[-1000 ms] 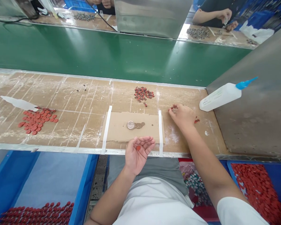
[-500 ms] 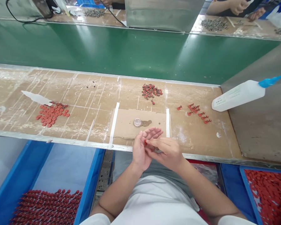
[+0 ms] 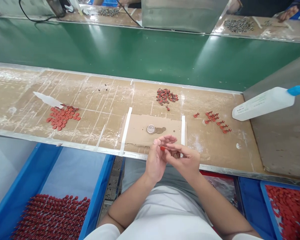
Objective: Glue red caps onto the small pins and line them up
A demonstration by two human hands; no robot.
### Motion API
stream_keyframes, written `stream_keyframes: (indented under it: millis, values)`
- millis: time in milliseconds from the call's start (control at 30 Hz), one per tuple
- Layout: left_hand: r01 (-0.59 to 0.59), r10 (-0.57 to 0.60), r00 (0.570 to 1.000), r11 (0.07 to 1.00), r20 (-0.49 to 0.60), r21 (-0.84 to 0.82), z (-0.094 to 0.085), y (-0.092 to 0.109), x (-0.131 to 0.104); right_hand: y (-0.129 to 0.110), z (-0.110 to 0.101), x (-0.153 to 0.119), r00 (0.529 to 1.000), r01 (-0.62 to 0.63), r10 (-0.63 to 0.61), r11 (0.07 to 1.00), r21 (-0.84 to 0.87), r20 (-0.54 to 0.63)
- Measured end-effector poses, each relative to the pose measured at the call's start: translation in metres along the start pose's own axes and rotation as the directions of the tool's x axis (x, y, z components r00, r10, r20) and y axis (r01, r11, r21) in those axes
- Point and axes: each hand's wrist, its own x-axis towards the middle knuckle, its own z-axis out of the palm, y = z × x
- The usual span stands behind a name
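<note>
A small red piece (image 3: 162,148), seemingly one of the round discs, sits between my two hands just over the table's front edge. The thumb and forefinger of my right hand (image 3: 186,160) pinch it. My left hand (image 3: 155,164) is cupped beside it, palm up, its fingers stretched out and the thumb apart; the palm is partly hidden by my right hand. Just beyond my fingers, a small clear round dish (image 3: 150,129) stands on a taped cardboard sheet (image 3: 137,135), with a wet brown patch (image 3: 160,130) beside it.
Red discs (image 3: 62,118) lie left by a white pointed strip (image 3: 47,99). Small red-and-dark parts (image 3: 166,96) are heaped behind the cardboard; joined pieces (image 3: 212,116) lie right. A white bottle (image 3: 263,103) leans on a metal panel. Blue trays (image 3: 95,186) hold red pieces below.
The red piece shows more clearly now, between my right fingertips. My hands have shifted slightly right in the picture, as has the whole scene with the camera.
</note>
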Motion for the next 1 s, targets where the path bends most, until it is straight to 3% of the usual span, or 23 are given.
stream_keyframes:
  millis: [100,200,333,533,667,767,833,900,933,1000]
  values:
    - [0.004,-0.003,1.0,1.0,0.024,-0.03,-0.004,0.001,-0.001,0.001,-0.003,0.003,0.952,-0.304,0.297,0.916,0.26,0.068]
    - [-0.03,0.029,0.997,0.999,0.068,0.022,-0.013,-0.001,-0.002,0.002,-0.008,0.006,0.888,-0.458,0.43,0.786,0.415,0.166]
    - [-0.064,0.057,0.993,0.996,0.105,0.067,-0.026,-0.009,-0.004,0.004,-0.01,0.008,0.819,-0.568,0.515,0.656,0.497,0.255]
    - [-0.125,0.128,0.992,0.989,-0.024,0.077,-0.038,-0.017,-0.005,0.0,0.001,0.006,0.764,-0.628,0.573,0.554,0.546,0.296]
    - [-0.123,0.124,0.992,0.991,-0.015,0.043,-0.04,-0.014,-0.003,-0.007,0.002,0.007,0.781,-0.623,0.529,0.619,0.479,0.332]
    - [-0.141,0.141,0.989,0.99,-0.046,0.005,-0.043,-0.006,-0.002,-0.007,-0.006,0.019,0.816,-0.555,0.437,0.778,0.297,0.379]
    - [-0.168,0.166,0.981,0.986,-0.098,-0.009,-0.046,-0.001,-0.002,0.0,-0.012,0.037,0.9,-0.394,0.35,0.908,0.143,0.26]
    - [-0.182,0.178,0.973,0.983,-0.146,-0.017,-0.05,0.004,-0.002,0.013,-0.014,0.063,0.978,-0.2,0.203,0.978,-0.058,0.057]
    - [-0.185,0.179,0.97,0.983,-0.165,-0.022,-0.052,0.005,-0.003,0.021,-0.014,0.078,0.992,-0.12,0.123,0.975,-0.185,0.005]
    - [-0.181,0.172,0.966,0.983,-0.191,-0.03,-0.055,0.007,-0.004,0.039,-0.011,0.108,1.0,-0.017,0.025,0.921,-0.39,0.016]
